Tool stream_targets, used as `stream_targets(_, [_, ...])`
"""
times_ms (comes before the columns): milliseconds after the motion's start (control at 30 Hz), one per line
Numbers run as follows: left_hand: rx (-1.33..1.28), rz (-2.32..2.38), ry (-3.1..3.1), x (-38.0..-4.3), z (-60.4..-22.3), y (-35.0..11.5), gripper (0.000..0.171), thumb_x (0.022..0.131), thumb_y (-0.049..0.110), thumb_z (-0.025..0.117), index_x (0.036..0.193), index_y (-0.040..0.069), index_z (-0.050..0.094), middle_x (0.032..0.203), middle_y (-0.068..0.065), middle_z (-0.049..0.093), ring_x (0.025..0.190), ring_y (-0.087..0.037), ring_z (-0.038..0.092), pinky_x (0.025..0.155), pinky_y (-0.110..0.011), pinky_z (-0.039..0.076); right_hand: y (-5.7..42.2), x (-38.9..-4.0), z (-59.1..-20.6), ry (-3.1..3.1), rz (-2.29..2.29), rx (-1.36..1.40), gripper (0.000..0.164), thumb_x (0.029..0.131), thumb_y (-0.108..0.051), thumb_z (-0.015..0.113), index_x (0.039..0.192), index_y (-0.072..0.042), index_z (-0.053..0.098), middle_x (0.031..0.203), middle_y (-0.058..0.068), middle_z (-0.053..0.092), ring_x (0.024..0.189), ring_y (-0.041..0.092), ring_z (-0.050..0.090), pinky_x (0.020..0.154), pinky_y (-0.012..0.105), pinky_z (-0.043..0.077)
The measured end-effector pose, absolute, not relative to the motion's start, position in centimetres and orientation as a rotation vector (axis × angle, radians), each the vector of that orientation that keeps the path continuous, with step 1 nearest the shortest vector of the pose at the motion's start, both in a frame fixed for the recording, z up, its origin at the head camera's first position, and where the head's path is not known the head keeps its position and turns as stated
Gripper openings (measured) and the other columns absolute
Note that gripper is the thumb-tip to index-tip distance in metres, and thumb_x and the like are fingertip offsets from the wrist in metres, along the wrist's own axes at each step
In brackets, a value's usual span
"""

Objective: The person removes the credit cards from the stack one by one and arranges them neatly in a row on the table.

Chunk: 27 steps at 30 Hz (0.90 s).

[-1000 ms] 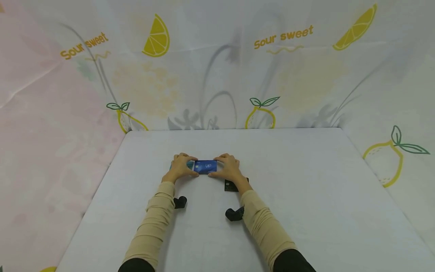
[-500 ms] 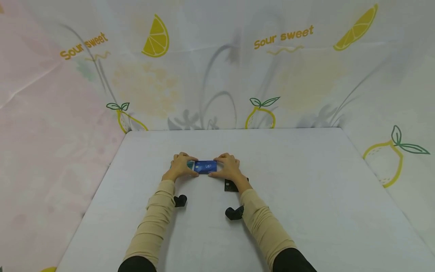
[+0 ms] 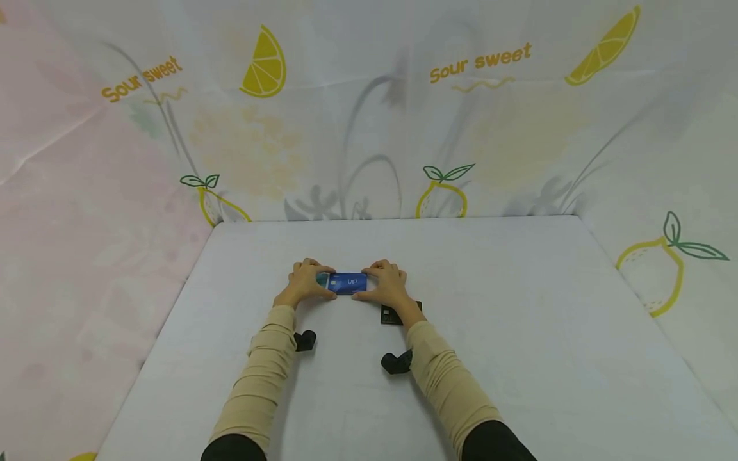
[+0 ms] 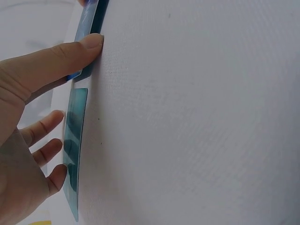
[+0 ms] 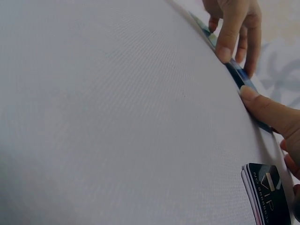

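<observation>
**Blue VIP card (image 3: 348, 283) pinched at both ends, its place all but unchanged**

Head view: the blue VIP card is over the white table (image 3: 519, 333). The left hand (image 3: 304, 282) grips its left end between thumb and forefinger; the right hand (image 3: 387, 283) pinches its right end likewise. Against the picture half a second ago, neither hand has clearly moved, and the card shows at most a tiny shift. A teal card (image 3: 322, 280) peeks out just left of the blue VIP card, partly covered by the left hand. A black card (image 3: 391, 314) sits nearer the person and right of the blue VIP card, partly behind the right wrist, as before.

Left wrist view: the teal card lies beyond the blue VIP card's left end, a thin gap between; whether the left hand's other fingers touch it, I cannot tell.

Right wrist view: both thumbs press the blue VIP card's near side. The black card tops a small stack (image 5: 252, 197), apart from the blue VIP card.
</observation>
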<state>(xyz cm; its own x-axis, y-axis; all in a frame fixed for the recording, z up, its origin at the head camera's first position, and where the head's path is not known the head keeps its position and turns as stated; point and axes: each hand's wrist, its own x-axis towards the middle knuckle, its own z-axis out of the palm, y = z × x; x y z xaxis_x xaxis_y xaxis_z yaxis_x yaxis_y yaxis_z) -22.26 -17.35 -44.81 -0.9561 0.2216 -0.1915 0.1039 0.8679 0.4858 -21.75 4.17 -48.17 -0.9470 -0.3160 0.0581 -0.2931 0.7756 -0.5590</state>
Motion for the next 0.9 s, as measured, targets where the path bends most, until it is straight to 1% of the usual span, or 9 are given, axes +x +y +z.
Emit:
stream_targets(333, [0.253, 0.693, 2.812, -22.42, -45.07, -17.54, 0.062, 0.069, 0.032, 0.082, 0.125, 0.013, 0.061, 0.129, -0.022, 0.041, 0.119, -0.044, 0.031, 0.093, -0.059, 0.030, 4.02, -21.70, -48.28, 2.937, -0.892, -0.486, 0.066, 0.071, -0.052, 0.076, 0.125, -0.018, 0.062, 0.122, 0.010, 0.048, 0.110, 0.030, 0.044, 0.092, 0.051, 0.028])
stream_targets(667, [0.252, 0.706, 2.805, -22.49, -45.38, -17.59, 0.064, 0.069, 0.032, 0.082, 0.125, 0.012, 0.061, 0.130, -0.023, 0.040, 0.119, -0.044, 0.030, 0.092, -0.059, 0.030, 4.11, -21.61, -48.30, 2.920, -0.919, -0.488, 0.066, 0.072, -0.051, 0.076, 0.127, -0.018, 0.061, 0.122, 0.010, 0.047, 0.110, 0.030, 0.043, 0.092, 0.050, 0.027])
stream_targets(900, [0.244, 0.709, 2.803, -22.41, -45.45, -17.60, 0.063, 0.068, 0.032, 0.082, 0.125, 0.013, 0.061, 0.131, -0.023, 0.039, 0.119, -0.044, 0.030, 0.093, -0.060, 0.029, 4.16, -21.43, -48.03, 2.919, -0.932, -0.493, 0.063, 0.074, -0.048, 0.075, 0.126, -0.016, 0.061, 0.122, 0.011, 0.048, 0.111, 0.030, 0.043, 0.092, 0.051, 0.027])
